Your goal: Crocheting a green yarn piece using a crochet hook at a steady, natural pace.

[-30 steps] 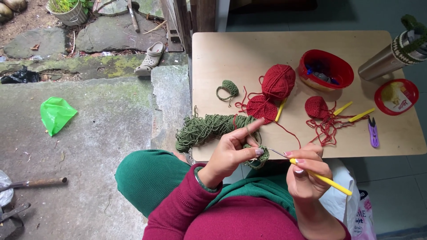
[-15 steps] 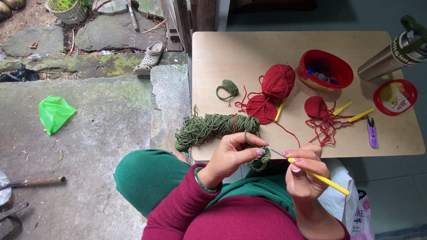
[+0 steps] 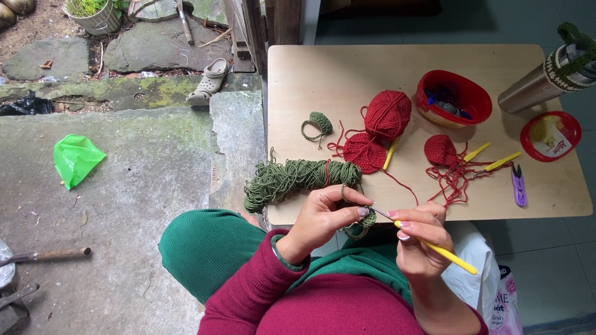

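Note:
My left hand (image 3: 326,217) pinches a small green crocheted piece (image 3: 361,226) just off the near edge of the wooden table (image 3: 347,74). My right hand (image 3: 419,239) grips a yellow-handled crochet hook (image 3: 437,249) whose metal tip points into that piece. A skein of green yarn (image 3: 295,178) lies on the table right above my left hand. Further back sit a red yarn ball (image 3: 387,114), a flat red crocheted round (image 3: 365,152) and a smaller red round (image 3: 441,149) with loose red thread.
A small green crocheted bit (image 3: 320,122), a red oval bowl (image 3: 454,98), a red lid (image 3: 550,135), purple snips (image 3: 518,185) and two yellow hooks (image 3: 490,156) lie on the table. A steel flask (image 3: 546,77) stands at the right. A sandal (image 3: 208,80) and green bag (image 3: 76,159) lie on the stone floor.
My left fingers have curled closer over the green piece, and the hook tip has shifted slightly against it. Everything on the table stays where it was.

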